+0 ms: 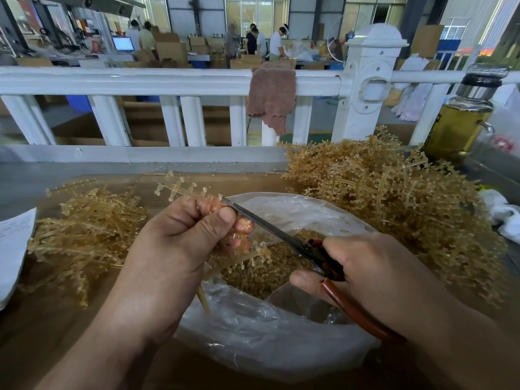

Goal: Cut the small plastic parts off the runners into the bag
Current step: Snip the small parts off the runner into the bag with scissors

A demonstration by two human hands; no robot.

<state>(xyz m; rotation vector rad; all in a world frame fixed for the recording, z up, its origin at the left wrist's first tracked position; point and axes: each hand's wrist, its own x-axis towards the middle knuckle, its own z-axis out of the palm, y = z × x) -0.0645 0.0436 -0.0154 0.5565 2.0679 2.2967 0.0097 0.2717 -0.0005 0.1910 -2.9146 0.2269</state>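
My left hand (180, 246) grips a translucent amber runner (180, 190) studded with small parts, held over the clear plastic bag (253, 333). My right hand (371, 271) holds red-handled scissors (281, 235), whose blades reach up to the runner by my left fingertips. Loose cut parts (270, 274) fill the bottom of the bag. A lower branch of the runner hangs from my left hand above those parts.
A big heap of runners with parts (394, 198) lies at the right, a flatter heap of runners (84, 232) at the left. White paper (14, 243) at far left. A bottle of yellow liquid (461, 116) stands back right. A white railing (168, 83) with a cloth (271, 94) borders the table.
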